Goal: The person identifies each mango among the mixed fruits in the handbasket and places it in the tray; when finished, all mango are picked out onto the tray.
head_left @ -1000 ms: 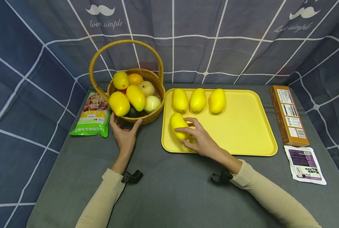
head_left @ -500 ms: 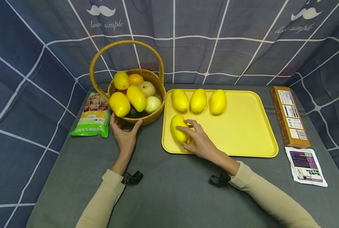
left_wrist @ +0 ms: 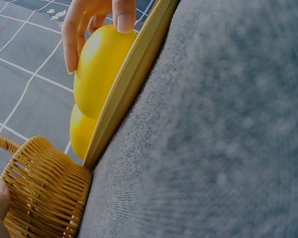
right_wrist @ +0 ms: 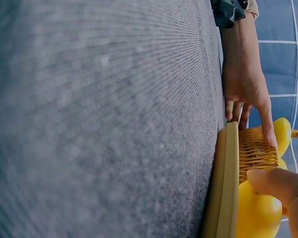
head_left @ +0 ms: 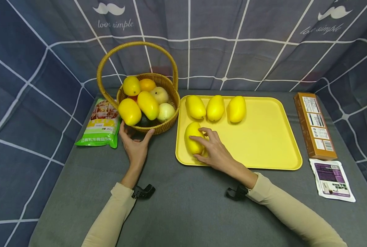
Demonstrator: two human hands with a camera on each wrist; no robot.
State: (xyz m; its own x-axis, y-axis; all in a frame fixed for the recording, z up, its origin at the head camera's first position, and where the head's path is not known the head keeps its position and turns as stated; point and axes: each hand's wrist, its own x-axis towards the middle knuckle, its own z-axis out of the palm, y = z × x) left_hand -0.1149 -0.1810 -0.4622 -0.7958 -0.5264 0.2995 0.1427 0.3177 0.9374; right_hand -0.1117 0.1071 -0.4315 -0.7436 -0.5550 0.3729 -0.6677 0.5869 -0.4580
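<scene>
My right hand (head_left: 215,151) holds a yellow mango (head_left: 192,139) at the left front of the yellow tray (head_left: 263,137), thumb on the near end and fingers over its right side. In the left wrist view, the mango (left_wrist: 102,69) stands against the tray's rim beneath those fingertips. Three more mangoes, among them the middle one (head_left: 215,108), lie in a row along the tray's back. My left hand (head_left: 135,147) touches the front of the wicker basket (head_left: 161,127), thumb and index finger spread against its wall. In the right wrist view, that thumb lies along the wicker.
Mangoes, an orange (head_left: 147,85), pale round fruits and a dark one fill the basket, under its tall handle (head_left: 137,44). A green snack bag (head_left: 100,125) lies left of it. Right of the tray are a brown box (head_left: 314,125) and a white-purple pouch (head_left: 332,179).
My right hand keeps its hold on the mango and has shifted very slightly left with its wrist. The left hand stays at the basket; the whole view has drifted a little.
</scene>
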